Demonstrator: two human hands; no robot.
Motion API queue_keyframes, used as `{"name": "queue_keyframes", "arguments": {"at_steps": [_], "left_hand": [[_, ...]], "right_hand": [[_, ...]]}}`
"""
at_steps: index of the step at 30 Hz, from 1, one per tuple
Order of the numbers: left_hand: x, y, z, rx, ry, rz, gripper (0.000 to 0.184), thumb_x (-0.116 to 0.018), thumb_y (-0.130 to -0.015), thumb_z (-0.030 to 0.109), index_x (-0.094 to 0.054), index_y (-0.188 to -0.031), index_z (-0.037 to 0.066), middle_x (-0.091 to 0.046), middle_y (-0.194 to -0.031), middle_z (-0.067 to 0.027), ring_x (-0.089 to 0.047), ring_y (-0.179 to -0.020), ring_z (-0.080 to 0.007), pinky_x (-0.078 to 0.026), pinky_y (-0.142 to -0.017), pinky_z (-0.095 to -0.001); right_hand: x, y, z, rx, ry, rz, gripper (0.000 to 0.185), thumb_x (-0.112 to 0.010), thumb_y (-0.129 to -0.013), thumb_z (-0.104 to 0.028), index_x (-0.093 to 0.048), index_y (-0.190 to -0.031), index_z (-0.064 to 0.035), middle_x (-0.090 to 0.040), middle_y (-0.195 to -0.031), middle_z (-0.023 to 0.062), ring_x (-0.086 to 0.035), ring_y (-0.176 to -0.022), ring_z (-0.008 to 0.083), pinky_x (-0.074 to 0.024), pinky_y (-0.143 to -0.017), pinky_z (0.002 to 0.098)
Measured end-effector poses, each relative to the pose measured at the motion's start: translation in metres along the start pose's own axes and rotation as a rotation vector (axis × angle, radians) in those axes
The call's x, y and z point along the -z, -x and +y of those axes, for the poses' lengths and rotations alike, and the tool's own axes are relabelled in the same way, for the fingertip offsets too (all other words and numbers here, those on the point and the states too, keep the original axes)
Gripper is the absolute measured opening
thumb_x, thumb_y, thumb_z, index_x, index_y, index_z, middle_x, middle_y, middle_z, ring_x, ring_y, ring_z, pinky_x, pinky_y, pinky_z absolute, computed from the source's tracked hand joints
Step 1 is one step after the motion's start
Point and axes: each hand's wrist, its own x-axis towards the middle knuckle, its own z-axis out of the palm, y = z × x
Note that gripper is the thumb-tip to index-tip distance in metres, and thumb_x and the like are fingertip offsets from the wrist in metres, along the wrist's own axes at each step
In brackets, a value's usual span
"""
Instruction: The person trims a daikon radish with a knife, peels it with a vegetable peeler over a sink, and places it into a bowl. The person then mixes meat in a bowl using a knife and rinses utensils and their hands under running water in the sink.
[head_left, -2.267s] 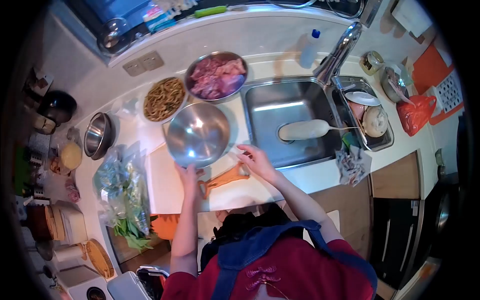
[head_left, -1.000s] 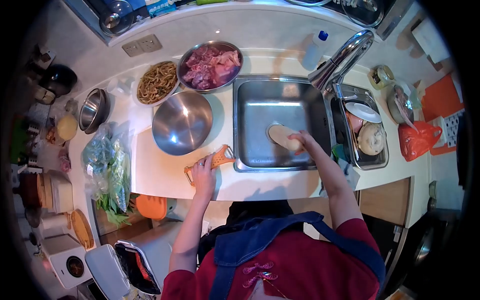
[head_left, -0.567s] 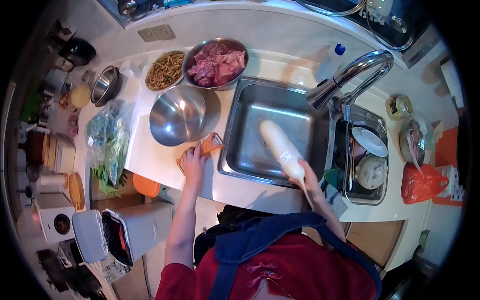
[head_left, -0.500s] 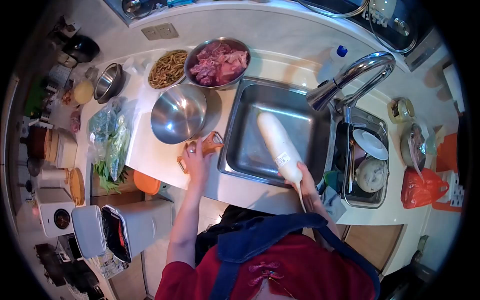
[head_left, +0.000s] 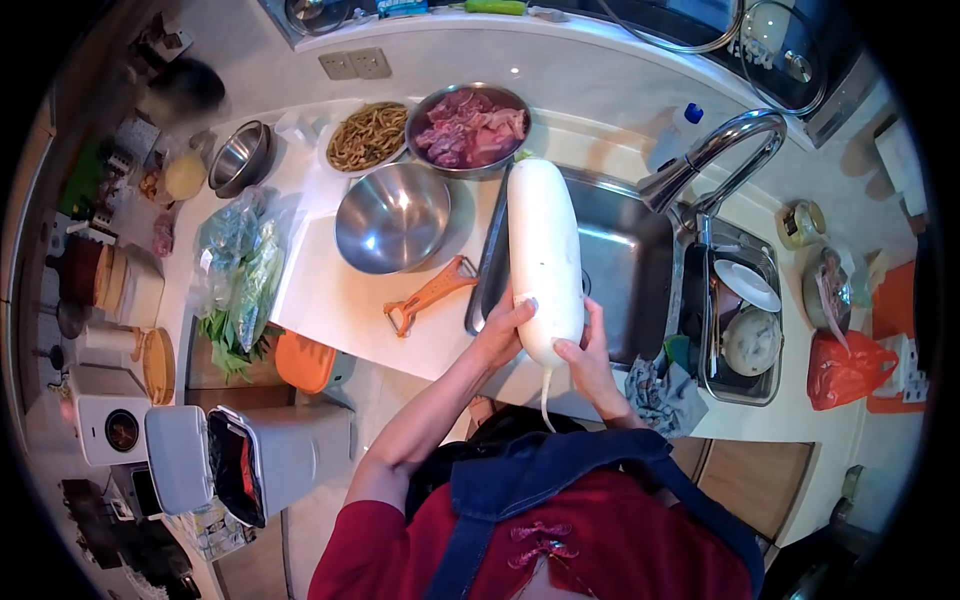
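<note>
A long white daikon (head_left: 546, 245) is held upright over the near left part of the sink (head_left: 640, 262), its thin root tail hanging toward me. My left hand (head_left: 503, 332) grips its left side low down, thumb on the surface. Closed round the lower right side is my right hand (head_left: 592, 362), thumb near the root end. An orange peeler (head_left: 436, 294) lies on the counter left of the sink, apart from both hands. Behind it stands a steel bowl (head_left: 392, 218) with nothing visible inside.
At the back are a bowl of raw meat (head_left: 470, 128) and a plate of brownish strips (head_left: 367, 137). Bagged greens (head_left: 240, 270) lie left. A chrome faucet (head_left: 715, 150) arches over the sink; a dish rack (head_left: 742, 385) and grey cloth (head_left: 664, 397) are right. A lidded bin (head_left: 300, 455) stands open below.
My left hand has let go of the orange peeler, left on the counter, and taken hold of the daikon. The daikon has moved left and up toward me, out of the sink.
</note>
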Motion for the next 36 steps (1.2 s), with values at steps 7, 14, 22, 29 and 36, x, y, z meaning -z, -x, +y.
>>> {"name": "queue_keyframes", "arguments": {"at_steps": [7, 14, 22, 29, 36], "left_hand": [[-0.003, 0.013, 0.021, -0.048, 0.212, 0.01, 0.08, -0.045, -0.079, 0.061, -0.029, -0.131, 0.003, -0.044, -0.126, -0.0162, -0.047, -0.113, -0.0278, -0.04, -0.094, -0.0408], [-0.004, 0.008, 0.029, 0.071, 0.257, -0.073, 0.072, -0.053, -0.08, 0.053, -0.037, -0.126, 0.001, -0.051, -0.118, -0.0138, -0.052, -0.107, -0.0249, -0.043, -0.092, -0.0378], [-0.003, 0.011, 0.058, 0.019, 0.258, -0.047, 0.07, -0.065, -0.073, 0.047, -0.038, -0.126, 0.008, -0.047, -0.124, -0.009, -0.043, -0.117, -0.0237, -0.033, -0.1, -0.0405], [0.049, 0.05, 0.069, -0.052, 0.334, -0.071, 0.086, -0.069, -0.068, 0.048, -0.028, -0.134, 0.01, -0.036, -0.134, -0.0107, -0.033, -0.124, -0.0311, -0.029, -0.1, -0.0525], [0.111, 0.138, 0.037, -0.019, 0.331, 0.285, 0.071, -0.061, -0.08, 0.038, -0.027, -0.133, 0.005, -0.036, -0.133, -0.0156, -0.035, -0.123, -0.0343, -0.036, -0.094, -0.0566]], "right_hand": [[-0.019, 0.016, 0.0, 0.005, -0.146, -0.037, 0.086, -0.071, -0.065, -0.019, -0.018, -0.131, -0.0055, -0.044, -0.119, 0.0151, -0.046, -0.111, 0.0227, -0.0389, -0.092, 0.0357], [-0.034, 0.031, -0.001, 0.051, -0.071, 0.003, 0.09, -0.072, -0.063, -0.021, -0.017, -0.132, -0.0054, -0.048, -0.115, 0.0166, -0.049, -0.107, 0.0229, -0.0393, -0.091, 0.0349], [-0.011, 0.031, -0.019, 0.033, 0.016, -0.013, 0.089, -0.072, -0.057, -0.023, -0.026, -0.131, -0.0027, -0.048, -0.117, 0.014, -0.048, -0.108, 0.0209, -0.0378, -0.092, 0.0311], [0.032, -0.019, -0.042, -0.173, 0.278, -0.264, 0.077, -0.068, -0.059, -0.034, -0.043, -0.124, -0.0002, -0.05, -0.115, 0.012, -0.048, -0.107, 0.0198, -0.0377, -0.092, 0.03], [0.023, -0.063, -0.001, -0.447, 0.409, -0.595, 0.055, -0.063, -0.071, -0.012, -0.045, -0.122, -0.0029, -0.051, -0.113, 0.0072, -0.047, -0.106, 0.0161, -0.0352, -0.092, 0.0275]]}}
